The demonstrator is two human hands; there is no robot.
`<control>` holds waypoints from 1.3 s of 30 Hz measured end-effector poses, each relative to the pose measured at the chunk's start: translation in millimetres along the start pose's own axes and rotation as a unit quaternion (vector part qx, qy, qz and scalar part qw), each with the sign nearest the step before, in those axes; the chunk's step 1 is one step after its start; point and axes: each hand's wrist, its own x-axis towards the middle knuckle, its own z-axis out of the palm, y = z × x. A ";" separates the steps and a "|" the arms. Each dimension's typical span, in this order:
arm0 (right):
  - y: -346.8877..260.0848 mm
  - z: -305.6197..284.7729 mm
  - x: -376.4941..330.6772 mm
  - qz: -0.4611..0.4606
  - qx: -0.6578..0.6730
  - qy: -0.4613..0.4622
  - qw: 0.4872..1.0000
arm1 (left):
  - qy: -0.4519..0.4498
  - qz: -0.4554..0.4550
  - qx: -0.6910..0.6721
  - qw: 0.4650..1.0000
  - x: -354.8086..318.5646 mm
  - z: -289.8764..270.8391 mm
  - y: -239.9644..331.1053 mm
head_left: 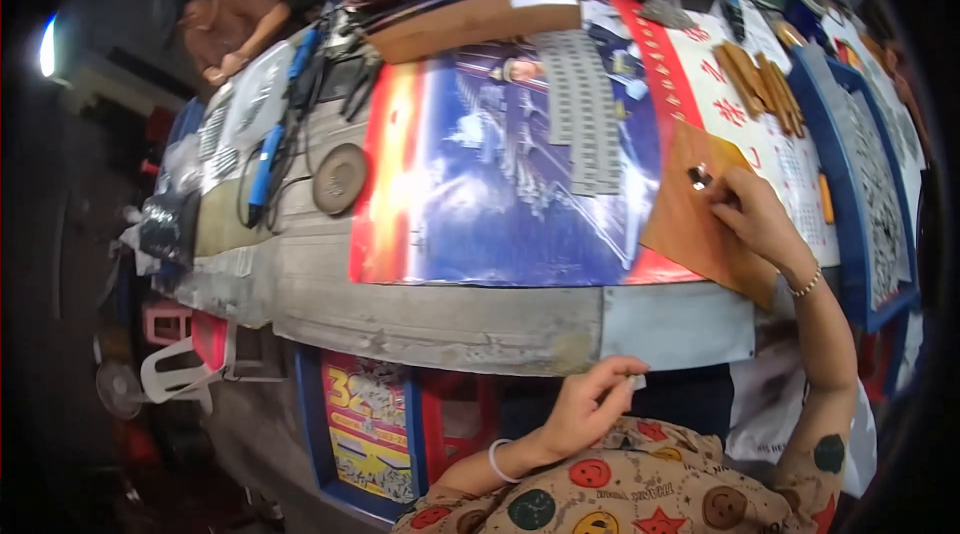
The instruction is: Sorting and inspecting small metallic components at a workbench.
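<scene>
My left hand (592,406) is closed in a pinch near the table's front edge, in front of my body. A small pale grey piece (637,382) shows at its fingertips, too small to name. Over an orange-brown sheet (690,219) on the table's right side, my right hand (757,219) has its fingers curled together. What they hold, if anything, is hidden. Just beyond those fingertips lies a small, shiny, dark and silvery piece (700,177). Left of the sheet, strips of small grey pieces (583,119) lie in rows on a blue printed poster (480,224).
A blue tray (858,306) full of small pieces stands at the right. Brown sticks (760,89) lie near it. At the left are a round dish (340,179) and blue-handled tools (266,169) with cables. A wooden box (475,24) sits at the back. Another person (225,24) works far left.
</scene>
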 end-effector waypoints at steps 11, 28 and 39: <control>-11.2 3.0 -1.3 -0.054 -0.077 0.037 0.995 | 0.010 0.048 0.018 0.999 1.7 3.4 -0.2; -61.3 4.5 -50.1 0.021 0.165 0.069 0.984 | 0.011 0.084 0.020 0.996 -0.7 12.9 -7.3; -99.9 37.7 -109.9 0.060 0.274 0.018 0.960 | -0.021 0.017 0.002 1.000 -3.0 14.0 7.1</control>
